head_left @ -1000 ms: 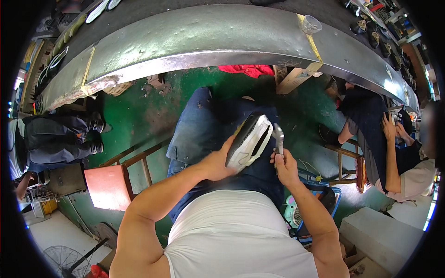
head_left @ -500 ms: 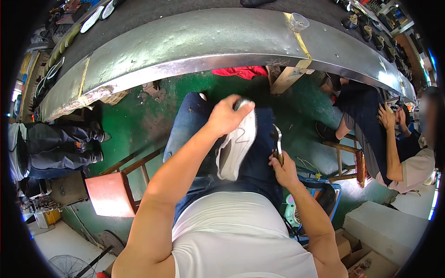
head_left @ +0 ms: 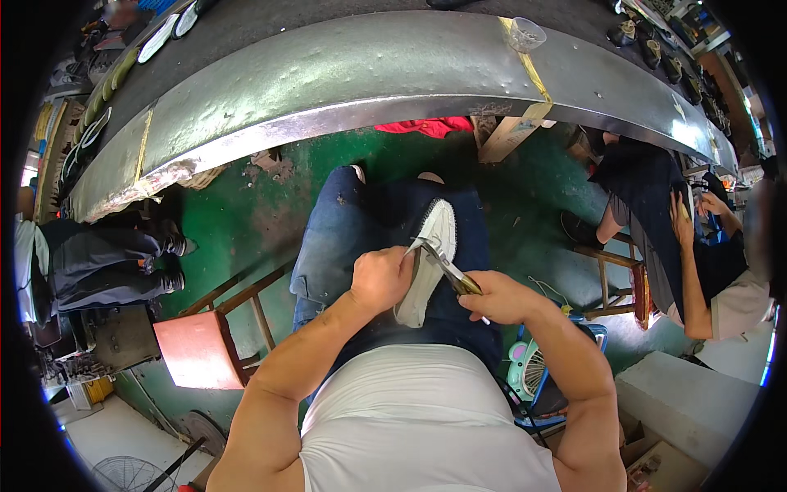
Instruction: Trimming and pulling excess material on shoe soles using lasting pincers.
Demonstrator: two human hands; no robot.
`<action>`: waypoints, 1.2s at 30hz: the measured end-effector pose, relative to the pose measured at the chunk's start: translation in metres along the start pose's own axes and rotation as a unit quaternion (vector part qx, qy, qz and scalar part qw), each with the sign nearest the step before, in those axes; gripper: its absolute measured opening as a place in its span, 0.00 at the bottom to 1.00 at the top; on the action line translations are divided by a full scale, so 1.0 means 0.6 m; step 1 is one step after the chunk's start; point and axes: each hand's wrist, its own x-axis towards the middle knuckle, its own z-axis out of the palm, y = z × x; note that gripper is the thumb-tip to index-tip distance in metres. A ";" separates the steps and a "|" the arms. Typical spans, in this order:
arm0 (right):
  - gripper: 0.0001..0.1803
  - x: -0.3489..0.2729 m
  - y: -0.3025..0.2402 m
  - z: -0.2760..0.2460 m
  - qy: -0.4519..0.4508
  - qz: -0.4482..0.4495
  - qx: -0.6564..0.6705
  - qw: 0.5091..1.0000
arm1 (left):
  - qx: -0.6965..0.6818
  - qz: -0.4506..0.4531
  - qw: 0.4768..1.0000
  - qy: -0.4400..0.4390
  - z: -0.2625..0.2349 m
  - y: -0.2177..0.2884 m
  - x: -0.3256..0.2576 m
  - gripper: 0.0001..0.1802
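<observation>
A white shoe [head_left: 441,223] lies sole side up on my lap, toe pointing away from me, with a pleated edge around the toe. My left hand [head_left: 379,280] is closed at the shoe's left edge, thumb and fingers pressed together there; what exactly lies between the fingertips is hidden. Lasting pincers [head_left: 451,272] are gripped in my right hand [head_left: 506,298]. Their metal jaws reach across the shoe to its left edge, right beside my left fingertips. A light tip sticks out below my right hand.
A metal-topped bench [head_left: 328,74] curves ahead, bearing a clear plastic cup [head_left: 525,35]. At left stands a pink-topped stool [head_left: 197,348]; a small green fan [head_left: 525,369] is by my right side. One person sits at right, another person's legs show at left.
The shoe has come down onto my lap. My left hand has moved from its toe to its left edge. My right hand has brought the pincers left, onto the shoe.
</observation>
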 end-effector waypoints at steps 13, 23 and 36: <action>0.17 0.044 -0.048 0.004 0.069 -0.067 -0.300 0.949 | -0.677 -0.301 0.655 -0.151 0.062 -0.085 -0.006 0.34; 0.14 0.072 0.054 0.086 0.154 -0.032 0.088 0.984 | -0.571 -0.282 0.760 -0.129 0.078 -0.067 0.019 0.43; 0.19 -0.037 -0.015 -0.007 0.024 -0.042 -0.180 0.982 | -0.585 -0.232 0.770 -0.108 0.090 -0.074 -0.005 0.32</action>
